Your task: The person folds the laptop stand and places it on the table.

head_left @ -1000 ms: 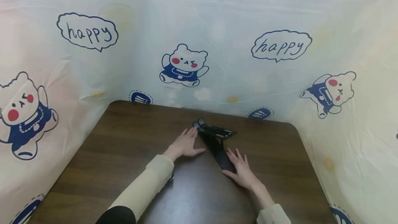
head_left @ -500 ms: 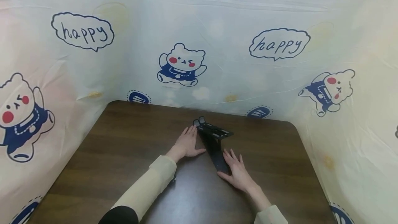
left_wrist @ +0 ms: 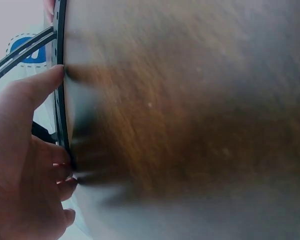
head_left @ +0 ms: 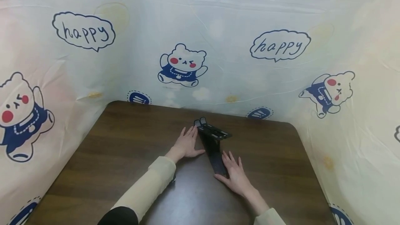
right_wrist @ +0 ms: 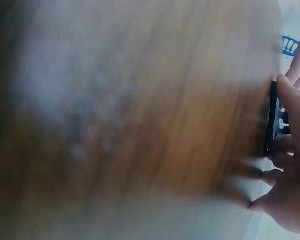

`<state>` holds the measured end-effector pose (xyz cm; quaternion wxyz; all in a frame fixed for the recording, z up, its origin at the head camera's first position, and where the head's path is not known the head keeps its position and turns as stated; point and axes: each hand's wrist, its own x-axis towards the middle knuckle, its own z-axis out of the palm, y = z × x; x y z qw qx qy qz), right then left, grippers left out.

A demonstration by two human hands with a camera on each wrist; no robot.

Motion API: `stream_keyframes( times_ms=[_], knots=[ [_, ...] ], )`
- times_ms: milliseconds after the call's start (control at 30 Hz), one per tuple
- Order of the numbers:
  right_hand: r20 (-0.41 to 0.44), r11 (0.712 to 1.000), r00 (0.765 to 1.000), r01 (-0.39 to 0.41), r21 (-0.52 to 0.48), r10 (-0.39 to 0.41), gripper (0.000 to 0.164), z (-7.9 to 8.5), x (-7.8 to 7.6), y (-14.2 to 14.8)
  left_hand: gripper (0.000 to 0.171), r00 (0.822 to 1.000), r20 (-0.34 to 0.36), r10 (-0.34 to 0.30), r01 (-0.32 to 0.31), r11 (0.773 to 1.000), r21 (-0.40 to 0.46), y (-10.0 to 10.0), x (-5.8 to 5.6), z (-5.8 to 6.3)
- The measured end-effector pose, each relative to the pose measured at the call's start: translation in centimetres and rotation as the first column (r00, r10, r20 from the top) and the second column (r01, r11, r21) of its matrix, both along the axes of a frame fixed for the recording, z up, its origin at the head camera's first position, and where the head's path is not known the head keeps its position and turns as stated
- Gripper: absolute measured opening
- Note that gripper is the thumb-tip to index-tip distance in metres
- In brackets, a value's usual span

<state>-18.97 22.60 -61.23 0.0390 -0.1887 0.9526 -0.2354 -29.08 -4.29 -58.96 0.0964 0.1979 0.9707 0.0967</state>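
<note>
A black folding stand [head_left: 214,151] is opened up on the brown table, its slotted top plate [head_left: 215,132] raised above the base. Two small rounded hooks [head_left: 200,122] stick up at the far end. My left hand [head_left: 186,144] lies along the left side with splayed, mostly straight fingers; the fingertips touch near the far corner and the thumb meets the base's long edge, seen in the left wrist view. At the near end, my right hand [head_left: 236,176] holds the base between thumb and fingers. In the right wrist view the thumb [right_wrist: 286,92] is at one corner.
The wooden table [head_left: 131,141] has rounded back corners. A pale cloth [head_left: 228,16] printed with bears and "happy" bubbles hangs behind and at both sides. A small dark object, partly hidden, shows beside the left sleeve [head_left: 156,174].
The stand's near end has swung left together with my right hand, so the stand sits straighter to me. My left hand has stayed nearly still at the far end.
</note>
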Motion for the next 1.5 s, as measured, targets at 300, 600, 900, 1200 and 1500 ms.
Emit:
stream_keyframes(
  times_ms=[300,600,900,1200,1500],
  knots=[
    [0.002,0.999,1.0,0.01,0.041,-0.01,0.086,-0.1,0.2,-0.6,0.102,0.999,-0.032,0.009,-0.008,0.999,0.032,-0.3,0.5,-1.0],
    [-0.016,0.996,1.0,0.003,0.09,-0.001,0.086,-0.1,0.8,-1.2,0.117,1.0,0.01,-0.001,0.0,0.996,0.086,-0.3,2.2,-1.5],
    [-0.028,0.986,0.998,-0.054,0.161,0.059,0.082,0.4,1.6,-2.3,0.128,1.0,0.031,0.005,-0.008,0.995,0.104,-0.4,2.8,-1.6],
    [-0.028,0.976,0.991,-0.12,0.182,0.127,0.075,0.7,1.7,-3.3,0.129,1.0,-0.008,-0.023,0.023,0.997,0.078,-0.6,2.7,-1.8],
    [-0.026,0.971,0.987,-0.15,0.185,0.158,0.074,0.8,1.5,-3.2,0.127,0.998,0.013,-0.063,0.062,0.997,0.052,-1.3,2.4,-1.0]
  ],
)
